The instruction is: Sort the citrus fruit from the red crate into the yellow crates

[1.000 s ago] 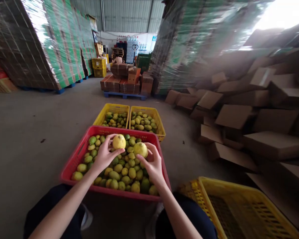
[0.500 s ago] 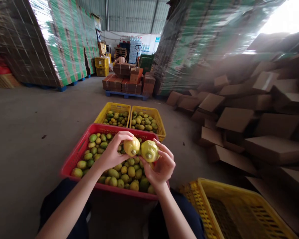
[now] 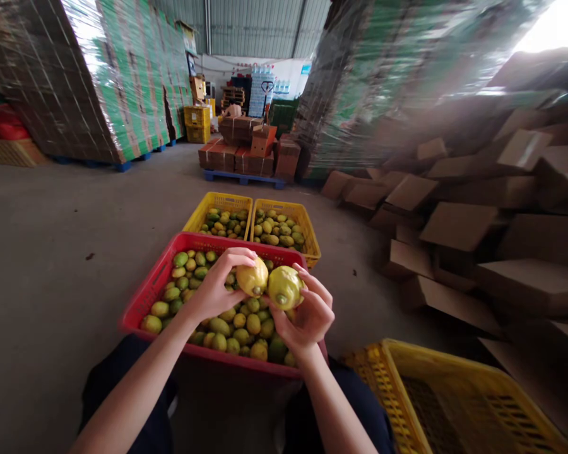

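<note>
My left hand [image 3: 222, 284] is closed around a yellow lemon [image 3: 252, 277], thumb below and fingers on top. Beside it, my right hand [image 3: 307, 312] grips a bumpier yellow-green lemon [image 3: 284, 288] from the right side. Both fruits are held close together, with their stem ends turned toward me. They hover over a red plastic crate [image 3: 144, 284] between my knees. Many green and yellow lemons [image 3: 253, 324] lie inside that crate, some hidden behind my hands and forearms.
Two yellow crates [image 3: 286, 207] of similar fruit stand just beyond the red one. At lower right is another yellow crate [image 3: 388, 378]. Cardboard boxes [image 3: 459, 227] are heaped on the right. Farther off are a blue pallet [image 3: 243, 179] with bundled cartons and wrapped stacks [image 3: 137, 82].
The camera view has shifted slightly, so the surroundings appear a little farther right. The left lemon is tilted a bit more toward the right one. Both hands keep their hold.
</note>
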### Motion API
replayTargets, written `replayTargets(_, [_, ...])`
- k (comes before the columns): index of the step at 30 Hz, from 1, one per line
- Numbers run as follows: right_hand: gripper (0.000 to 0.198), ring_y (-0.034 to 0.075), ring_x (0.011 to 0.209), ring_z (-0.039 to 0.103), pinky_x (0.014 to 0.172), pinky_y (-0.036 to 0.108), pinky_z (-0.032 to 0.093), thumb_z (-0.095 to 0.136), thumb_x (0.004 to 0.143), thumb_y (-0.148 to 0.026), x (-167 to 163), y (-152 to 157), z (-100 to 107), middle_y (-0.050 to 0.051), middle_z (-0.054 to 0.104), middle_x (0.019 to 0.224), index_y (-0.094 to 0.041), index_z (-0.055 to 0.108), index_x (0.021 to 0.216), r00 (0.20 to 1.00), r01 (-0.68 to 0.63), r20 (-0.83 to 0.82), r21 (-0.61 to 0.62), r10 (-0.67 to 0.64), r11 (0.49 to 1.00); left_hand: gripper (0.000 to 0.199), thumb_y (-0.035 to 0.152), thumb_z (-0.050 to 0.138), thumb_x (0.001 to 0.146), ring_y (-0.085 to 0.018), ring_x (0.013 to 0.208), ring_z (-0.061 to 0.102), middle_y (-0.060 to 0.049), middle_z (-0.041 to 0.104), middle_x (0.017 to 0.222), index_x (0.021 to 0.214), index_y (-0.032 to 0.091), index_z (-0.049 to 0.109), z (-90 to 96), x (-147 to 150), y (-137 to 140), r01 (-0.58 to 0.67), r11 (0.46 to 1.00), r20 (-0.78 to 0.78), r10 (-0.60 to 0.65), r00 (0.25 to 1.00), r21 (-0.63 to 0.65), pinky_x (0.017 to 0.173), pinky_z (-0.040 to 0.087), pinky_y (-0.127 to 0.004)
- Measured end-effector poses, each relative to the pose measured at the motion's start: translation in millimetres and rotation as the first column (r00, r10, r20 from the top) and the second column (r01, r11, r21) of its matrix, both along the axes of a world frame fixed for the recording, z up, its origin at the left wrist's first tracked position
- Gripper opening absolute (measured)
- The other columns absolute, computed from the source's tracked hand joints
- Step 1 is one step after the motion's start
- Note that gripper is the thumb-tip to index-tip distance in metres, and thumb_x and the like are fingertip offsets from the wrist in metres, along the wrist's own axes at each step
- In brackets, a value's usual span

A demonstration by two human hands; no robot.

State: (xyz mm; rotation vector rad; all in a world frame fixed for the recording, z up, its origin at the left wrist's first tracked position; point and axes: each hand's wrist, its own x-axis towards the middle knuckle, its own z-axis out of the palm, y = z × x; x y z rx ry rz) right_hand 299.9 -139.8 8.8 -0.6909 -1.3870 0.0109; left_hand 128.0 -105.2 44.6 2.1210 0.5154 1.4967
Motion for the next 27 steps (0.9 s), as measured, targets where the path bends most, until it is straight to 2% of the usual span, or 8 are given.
replayTargets(7, [0.051,0.031,0.113,0.058,0.090,0.055,0.047,0.076,0.059,-0.015,1,-3,-1,0.004,0.057,0.114,-0.031,0.047,0.099,0.997,-0.006,-0.072,-0.138,-0.004,0.990,0.037,0.012,0.065,0.078,-0.021,0.115,0.052,-0.008,0.055,0.116,0.109,0.023,0.051,2.0,-3,-1,-0.055,0.996,-0.051,0.059,0.997,0.073,0.098,0.042,-0.039])
replayTargets(11, [0.054,0.025,0.106,0.060,0.087,0.044,0.051,0.080,0.057,-0.024,-2,-5,13,0.005,0.060,0.112,-0.027,0.050,0.101,0.958,-0.155,-0.282,-0.380,0.045,0.912,0.051,0.029,0.079,0.065,-0.020,0.103,0.058,-0.007,0.057,0.114,0.108,0.023,0.051,1.4,-2,0,-0.100,0.966,-0.039,0.093,0.995,-0.240,0.083,0.051,-0.031])
replayTargets(12, [0.052,0.022,0.100,0.062,0.082,0.039,0.053,0.080,0.059,-0.027,-2,-4,16,0.003,0.062,0.107,-0.027,0.051,0.101,0.931,-0.233,-0.360,-0.459,0.061,0.857,0.054,0.037,0.079,0.064,-0.019,0.095,0.061,-0.007,0.059,0.110,0.108,0.022,0.051,0.8,-1,1,-0.103,0.907,-0.033,0.098,0.995,-0.409,0.074,0.053,-0.027])
replayTargets(14, [0.041,0.017,0.081,0.064,0.067,0.028,0.054,0.076,0.065,-0.035,-2,0,20,0.000,0.066,0.093,-0.024,0.055,0.098,0.850,-0.424,-0.521,-0.599,0.071,0.680,0.053,0.053,0.071,0.069,-0.016,0.079,0.063,-0.006,0.062,0.099,0.105,0.019,0.052,-1.2,2,2,-0.059,0.662,-0.019,0.068,0.998,-0.748,0.057,0.053,-0.023])
replayTargets(17, [0.031,0.012,0.057,0.061,0.046,0.020,0.050,0.066,0.074,-0.045,-3,10,18,-0.001,0.067,0.072,-0.019,0.060,0.089,0.656,-0.714,-0.754,-0.634,-0.031,0.298,0.053,0.063,0.059,0.073,-0.016,0.071,0.063,-0.006,0.065,0.089,0.097,0.016,0.056,-7.2,7,6,0.049,0.258,0.050,-0.001,0.999,-0.965,0.047,0.053,-0.022])
replayTargets(20, [0.028,0.011,0.041,0.057,0.036,0.019,0.046,0.058,0.082,-0.042,-4,19,12,-0.001,0.066,0.058,-0.015,0.061,0.085,0.451,-0.877,-0.863,-0.476,-0.227,0.067,0.054,0.062,0.064,0.071,-0.015,0.070,0.063,-0.006,0.066,0.090,0.098,0.015,0.059,-13.5,10,9,0.103,0.152,0.109,0.028,0.994,-0.983,0.048,0.055,-0.022])
replayTargets(24, [0.027,0.012,0.038,0.058,0.034,0.019,0.047,0.051,0.087,-0.038,-3,22,8,0.000,0.066,0.053,-0.014,0.062,0.080,0.344,-0.930,-0.896,-0.367,-0.281,0.029,0.051,0.056,0.068,0.070,-0.018,0.074,0.064,-0.008,0.065,0.093,0.101,0.016,0.061,-14.2,9,10,0.148,0.180,0.152,0.013,0.988,-0.972,0.052,0.056,-0.026])
replayTargets(27, [0.019,0.013,0.049,0.065,0.041,0.021,0.052,0.051,0.087,-0.031,0,22,9,0.000,0.071,0.063,-0.017,0.063,0.083,0.280,-0.938,-0.937,-0.313,-0.210,0.148,0.046,0.039,0.075,0.069,-0.019,0.081,0.064,-0.008,0.065,0.099,0.108,0.018,0.062,-10.4,7,9,0.212,0.245,0.223,0.019,0.975,-0.946,0.059,0.055,-0.025])
